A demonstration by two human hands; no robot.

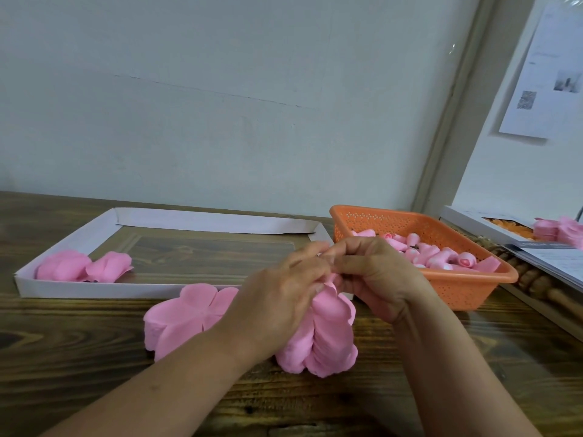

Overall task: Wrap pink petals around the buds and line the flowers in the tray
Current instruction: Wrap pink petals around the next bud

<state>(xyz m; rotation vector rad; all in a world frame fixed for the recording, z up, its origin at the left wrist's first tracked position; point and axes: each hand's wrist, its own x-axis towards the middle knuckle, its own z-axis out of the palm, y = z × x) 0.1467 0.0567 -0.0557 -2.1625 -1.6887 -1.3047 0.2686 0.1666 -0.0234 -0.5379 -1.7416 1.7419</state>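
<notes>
A thick stack of pink petal sheets (321, 335) lies on the wooden table in front of me. My left hand (284, 298) and my right hand (375, 275) meet above it, fingers curled and pinching a pink petal sheet at the stack's top edge; any bud between the fingers is hidden. Two wrapped pink flowers (83, 266) lie in the left corner of the white cardboard tray (202, 220). An orange plastic basket (470, 288) at the right holds several pink buds (441, 255).
A pale wall rises just behind the table. At the far right lie a white box with orange pieces (501, 230), another pile of pink petals (558, 231), papers and a wooden beaded object (536, 285).
</notes>
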